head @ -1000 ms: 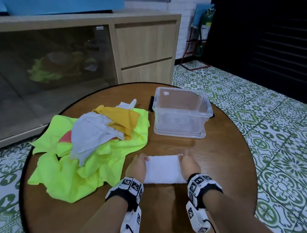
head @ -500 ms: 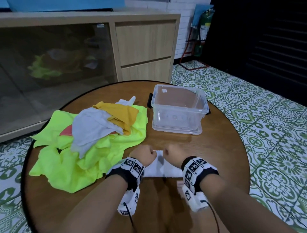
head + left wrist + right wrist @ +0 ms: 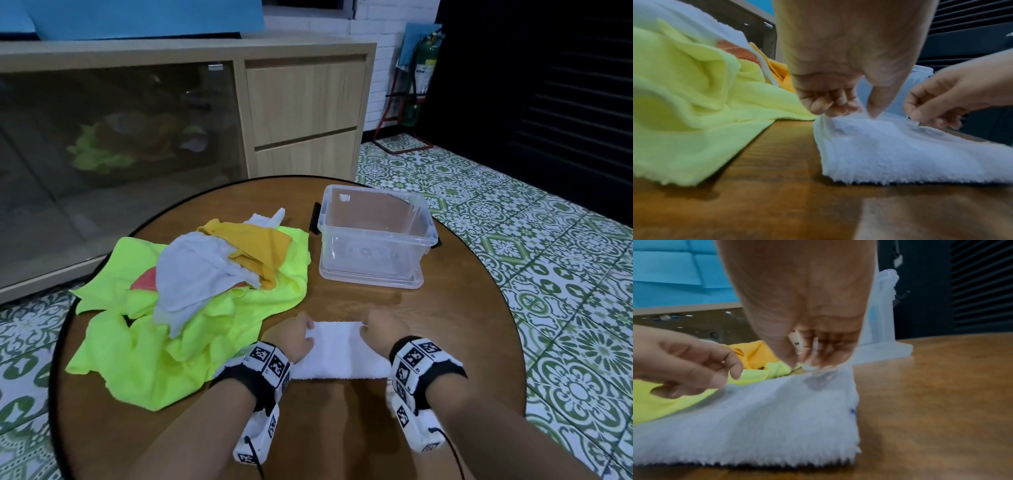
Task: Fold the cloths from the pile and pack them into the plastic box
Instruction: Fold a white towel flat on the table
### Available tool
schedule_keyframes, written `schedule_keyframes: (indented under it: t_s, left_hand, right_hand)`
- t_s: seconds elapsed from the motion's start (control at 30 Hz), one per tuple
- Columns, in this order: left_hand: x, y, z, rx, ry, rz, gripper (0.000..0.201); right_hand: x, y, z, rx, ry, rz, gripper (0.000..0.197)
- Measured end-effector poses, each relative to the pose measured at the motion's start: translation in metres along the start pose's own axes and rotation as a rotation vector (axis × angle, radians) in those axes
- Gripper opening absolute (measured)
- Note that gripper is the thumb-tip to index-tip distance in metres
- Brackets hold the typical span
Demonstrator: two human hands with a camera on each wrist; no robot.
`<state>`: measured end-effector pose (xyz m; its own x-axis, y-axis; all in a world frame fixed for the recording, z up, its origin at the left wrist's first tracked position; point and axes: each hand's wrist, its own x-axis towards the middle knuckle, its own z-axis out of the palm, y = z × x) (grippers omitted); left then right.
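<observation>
The left hand [image 3: 297,337] pinches the far left corner of a white, fluffy terry cloth [image 3: 339,351] folded into a rectangle, thumb on top and the other fingers curled beside it. The right hand [image 3: 380,327] pinches the far right corner of the same cloth between thumb and curled fingers. The cloth lies flat on the round brown wooden table [image 3: 462,325], stretched between the two hands, its near edge by the wrists.

Beyond the right hand, apart from the cloth, stands a clear rectangular plastic box [image 3: 373,240], open at the top and with nothing in it. Just left of the left hand and beyond it lies the loose pile of cloths [image 3: 191,291]: neon yellow-green ones underneath, touching or nearly touching the left wrist, with a crumpled white one, a mustard yellow one and a bit of red on top.
</observation>
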<state>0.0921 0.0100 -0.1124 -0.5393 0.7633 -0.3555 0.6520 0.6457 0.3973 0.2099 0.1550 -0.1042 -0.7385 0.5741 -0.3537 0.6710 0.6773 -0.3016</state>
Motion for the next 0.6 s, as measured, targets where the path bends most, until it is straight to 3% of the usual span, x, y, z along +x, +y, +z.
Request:
schedule_keyframes:
  t_s: [0.07, 0.13, 0.17, 0.23, 0.33, 0.5, 0.6]
  left_hand:
    - [0.0, 0.003, -0.001, -0.069, 0.034, 0.044, 0.025]
    - [0.002, 0.008, 0.003, -0.105, -0.025, 0.059, 0.026]
    - [0.003, 0.009, 0.007, -0.1, -0.062, 0.063, 0.033]
    - [0.005, 0.008, 0.015, -0.034, -0.087, 0.085, 0.054]
    - [0.003, 0.0, 0.017, 0.109, -0.077, 0.086, 0.071]
    - [0.0, -0.015, 0.011, 0.178, -0.084, 0.025, 0.079]
    - [-0.004, -0.015, 0.003, 0.194, -0.008, 0.036, 0.069]
  right_hand:
    - [-0.003, -0.009, -0.002, 0.033, -0.025, -0.101, 0.015]
    - [-0.006, -0.02, 0.001, 0.002, -0.154, -0.136, 0.008]
    - [-0.006, -0.024, 0.005, -0.031, -0.208, -0.147, 0.014]
    - [-0.004, -0.025, 0.013, -0.1, -0.242, -0.134, 0.053]
    - [-0.001, -0.019, 0.015, -0.154, -0.232, -0.068, 0.076]
    - [-0.008, 0.013, 0.007, -0.146, -0.184, 0.003, 0.082]
    - [-0.015, 0.021, -0.002, -0.224, -0.079, 0.003, 0.066]
